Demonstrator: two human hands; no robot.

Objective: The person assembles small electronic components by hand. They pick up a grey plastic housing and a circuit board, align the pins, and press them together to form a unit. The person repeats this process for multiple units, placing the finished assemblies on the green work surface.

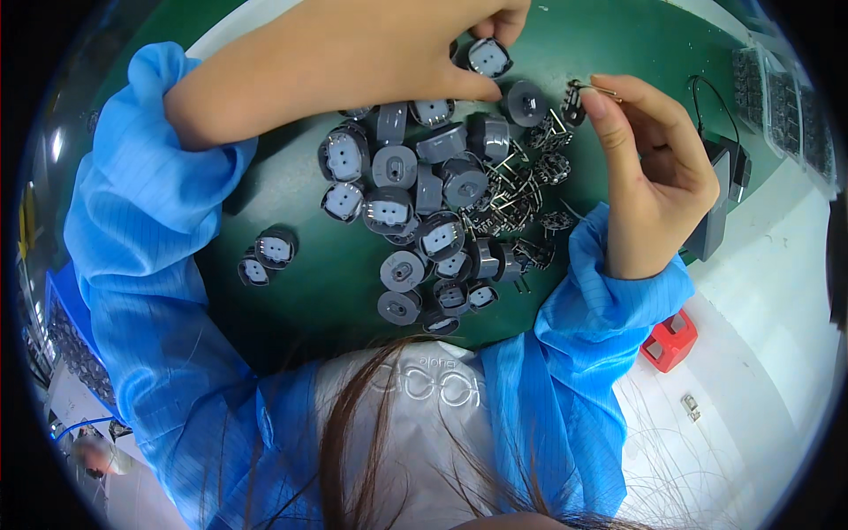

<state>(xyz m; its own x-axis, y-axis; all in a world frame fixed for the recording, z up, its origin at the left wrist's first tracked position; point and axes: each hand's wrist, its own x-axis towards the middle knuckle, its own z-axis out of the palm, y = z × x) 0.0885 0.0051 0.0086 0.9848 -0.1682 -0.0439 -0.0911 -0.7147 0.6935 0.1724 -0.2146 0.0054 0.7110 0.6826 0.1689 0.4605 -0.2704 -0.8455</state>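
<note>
My left hand (442, 53) reaches across the top of the mat, thumb and fingers closed around a round dark-grey housing with a white insert (488, 57). In my right hand (658, 159), thumb and forefinger pinch a small black part with metal pins (574, 103). Just left of that part, a grey round cap (526, 103) lies on the mat. Between my arms spreads a heap of similar grey housings (394, 166), some with white pinned insides facing up. Beside them is a tangle of metal-pinned pieces (512, 199).
All this lies on a green mat (291, 327). Two housings (276, 247) sit apart at the left. Clear trays of dark parts (786, 110) stand at the far right, near a dark box with a cable (715, 199). A red plastic piece (670, 341) is at lower right; a blue bin (66, 296) at left.
</note>
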